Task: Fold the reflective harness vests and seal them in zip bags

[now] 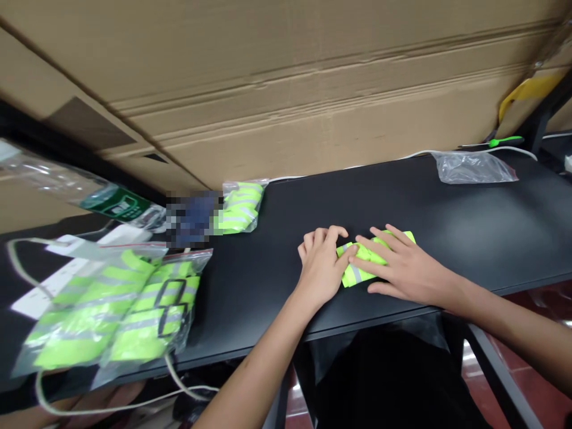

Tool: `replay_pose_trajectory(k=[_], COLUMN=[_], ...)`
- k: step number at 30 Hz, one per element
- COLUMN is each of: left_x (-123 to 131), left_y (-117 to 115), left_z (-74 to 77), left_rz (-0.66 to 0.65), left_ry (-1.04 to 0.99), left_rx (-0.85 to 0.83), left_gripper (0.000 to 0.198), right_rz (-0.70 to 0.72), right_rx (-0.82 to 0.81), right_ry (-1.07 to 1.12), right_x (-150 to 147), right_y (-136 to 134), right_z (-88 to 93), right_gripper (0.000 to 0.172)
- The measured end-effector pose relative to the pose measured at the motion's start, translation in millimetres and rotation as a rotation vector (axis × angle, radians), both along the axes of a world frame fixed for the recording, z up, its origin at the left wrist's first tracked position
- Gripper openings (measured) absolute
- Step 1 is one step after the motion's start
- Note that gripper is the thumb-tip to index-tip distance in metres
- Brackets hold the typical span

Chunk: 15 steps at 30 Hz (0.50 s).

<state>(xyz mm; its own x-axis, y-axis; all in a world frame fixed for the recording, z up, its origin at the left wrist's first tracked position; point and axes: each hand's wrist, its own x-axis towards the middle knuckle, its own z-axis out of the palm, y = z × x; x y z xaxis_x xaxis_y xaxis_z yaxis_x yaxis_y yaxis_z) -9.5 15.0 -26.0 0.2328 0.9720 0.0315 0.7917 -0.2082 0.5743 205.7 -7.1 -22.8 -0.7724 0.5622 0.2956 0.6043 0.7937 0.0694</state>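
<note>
A small folded bundle of neon yellow-green fabric with silver-grey reflective strips, looking like a safety vest [355, 275], lies on the black tabletop [268, 298] near its front edge. My right hand [404, 262] rests flat across the top of the bundle, fingers spread. At the bundle's left end is my left hand [322, 262], its thumb stretched over the fabric and its other fingers loosely bent and apart on the table side. Both hands cover part of the folded vest.
Clear bags of similar folded vests lie at left [89, 310] and at the back [241, 208]. An empty-looking plastic bag [473, 168] and a green-handled tool [504, 141] lie back right. A plastic bottle [116, 202], white power strip [36, 301] and cables are left. Cardboard [313, 89] walls the back.
</note>
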Motion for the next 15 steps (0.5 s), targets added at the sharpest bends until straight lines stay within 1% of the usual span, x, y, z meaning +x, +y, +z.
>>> replay_pose_trajectory(k=[1,3,6,8,10,12,14,15], left_x=[1,2,2,1,1,8,24,37], left_y=[-1,-3,-5,-2,6,21,40,51], left_z=[-0.2,-0.7,-1.3,-1.0,0.9,4.6,10.3,13.5], left_rz=[-0.001,-0.007,0.017,0.03,0.008,-0.06,-0.149,-0.199], left_ry=[0.003,-0.007,-0.052,-0.106,-0.159,-0.166,-0.137,-0.118], left_rx=[0.003,0.033,0.089,0.093,0.099,0.127,0.16,0.173], left_gripper=[0.017,0.017,0.014,0.015,0.017,0.017,0.017,0.018], right_rz=[-0.018,-0.039,-0.035,-0.057,-0.094,-0.124,-0.16,-0.184], right_rx=[-0.013,-0.033,-0.033,-0.038,-0.05,-0.055,-0.055,-0.061], right_ry=[-0.033,-0.071,-0.091,-0.104,-0.124,-0.14,-0.149,-0.151], right_x=[-1,-1,2,7,14,25,38,46], right_y=[-2,-2,-3,-6,-10,-16,-21,-23], right_z=[0.7,2.4,4.6,5.7,6.3,6.2,5.5,4.9], right_gripper=[0.055,0.057,0.053,0.047,0.039,0.035,0.035,0.037])
